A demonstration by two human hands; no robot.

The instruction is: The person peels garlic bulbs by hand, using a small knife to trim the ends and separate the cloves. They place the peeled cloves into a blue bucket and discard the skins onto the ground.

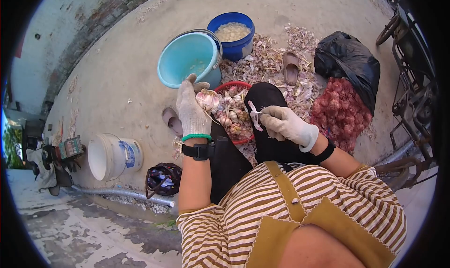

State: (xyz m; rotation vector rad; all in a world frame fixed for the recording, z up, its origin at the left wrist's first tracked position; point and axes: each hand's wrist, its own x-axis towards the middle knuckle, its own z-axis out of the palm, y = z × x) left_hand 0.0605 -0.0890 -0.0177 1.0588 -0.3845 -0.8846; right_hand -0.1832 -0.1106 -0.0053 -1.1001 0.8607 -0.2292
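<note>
My left hand (193,109), in a pale glove with a green cuff, holds a garlic bulb (207,100) near the rim of a light blue bucket (168,64). My right hand (284,123), gloved too, pinches a strip of garlic skin (254,115) above my knee. Between my legs sits a red basket (243,140) full of garlic bulbs (229,115). A few pale cloves lie in the light blue bucket. The dark blue bucket (237,49) behind it contains many peeled cloves (232,32).
Garlic skins (267,64) cover the ground ahead, with a slipper (290,68) on them. At right are a red net sack of garlic (341,111), a black bag (349,59) and a metal frame (408,80). A white bucket (115,156) and dark bag (164,179) lie left.
</note>
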